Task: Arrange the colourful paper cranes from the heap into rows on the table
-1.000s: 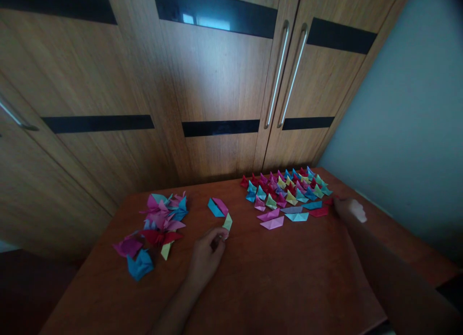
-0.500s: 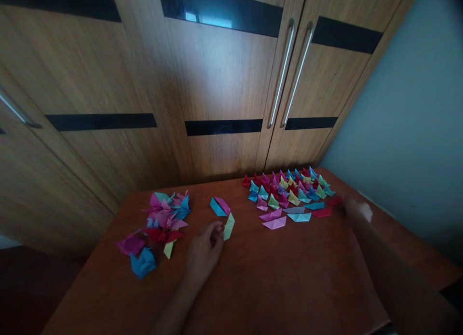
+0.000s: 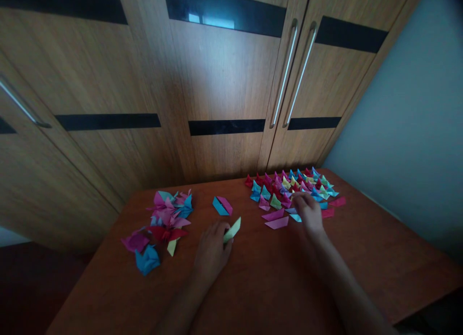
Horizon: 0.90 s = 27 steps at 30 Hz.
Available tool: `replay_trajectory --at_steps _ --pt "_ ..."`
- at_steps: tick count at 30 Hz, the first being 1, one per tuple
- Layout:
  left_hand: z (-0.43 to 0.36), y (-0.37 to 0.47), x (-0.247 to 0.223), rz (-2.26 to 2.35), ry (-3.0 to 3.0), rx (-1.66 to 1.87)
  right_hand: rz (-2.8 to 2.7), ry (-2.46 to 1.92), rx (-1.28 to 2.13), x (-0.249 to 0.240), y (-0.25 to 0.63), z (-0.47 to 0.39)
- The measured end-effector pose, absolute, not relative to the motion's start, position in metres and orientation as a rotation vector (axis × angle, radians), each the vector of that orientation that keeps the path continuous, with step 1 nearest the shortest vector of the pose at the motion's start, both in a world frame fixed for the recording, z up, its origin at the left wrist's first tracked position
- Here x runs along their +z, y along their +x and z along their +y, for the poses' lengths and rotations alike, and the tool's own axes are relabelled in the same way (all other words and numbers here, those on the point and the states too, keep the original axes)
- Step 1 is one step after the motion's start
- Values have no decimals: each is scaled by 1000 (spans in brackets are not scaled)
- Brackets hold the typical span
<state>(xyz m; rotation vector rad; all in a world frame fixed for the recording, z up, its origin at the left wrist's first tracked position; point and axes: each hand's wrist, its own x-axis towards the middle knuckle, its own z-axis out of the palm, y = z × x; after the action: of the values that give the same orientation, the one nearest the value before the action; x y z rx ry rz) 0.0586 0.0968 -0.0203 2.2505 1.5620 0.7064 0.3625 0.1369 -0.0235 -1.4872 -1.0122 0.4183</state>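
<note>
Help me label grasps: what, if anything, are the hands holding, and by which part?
The left hand holds the pale green folded paper by its near end. Whether the right hand, by the paper boats, holds anything cannot be told.

A: Where's the cam?
B: Head-worn, one view, looking fwd & down over the reddish-brown wooden desk (image 3: pixel 260 287).
A: Facing?
B: Light-brown wood-grain cupboard doors w/ black strips (image 3: pixel 227 79) up top, pale blue-grey wall (image 3: pixel 408 118) at R edge.
A: Near?
B: Close; desk runs off bottom of pic.
</note>
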Motion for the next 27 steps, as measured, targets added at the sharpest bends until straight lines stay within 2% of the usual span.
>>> replay_trajectory --at_steps 2,7,13,19,27 --pt "95 55 -21 1475 2147 765 -1079 -1322 693 -22 322 138" --pt "97 51 -17 1372 1865 993 -1100 -1245 896 -29 254 127" --pt "94 52 -5 1309 1504 1184 -1268 -1127 1144 -32 236 105" --pt "84 63 -2 1210 1495 1109 -1393 -995 1209 -21 228 95" --pt "83 65 -6 1245 1525 995 -1406 -1026 1212 -22 228 93"
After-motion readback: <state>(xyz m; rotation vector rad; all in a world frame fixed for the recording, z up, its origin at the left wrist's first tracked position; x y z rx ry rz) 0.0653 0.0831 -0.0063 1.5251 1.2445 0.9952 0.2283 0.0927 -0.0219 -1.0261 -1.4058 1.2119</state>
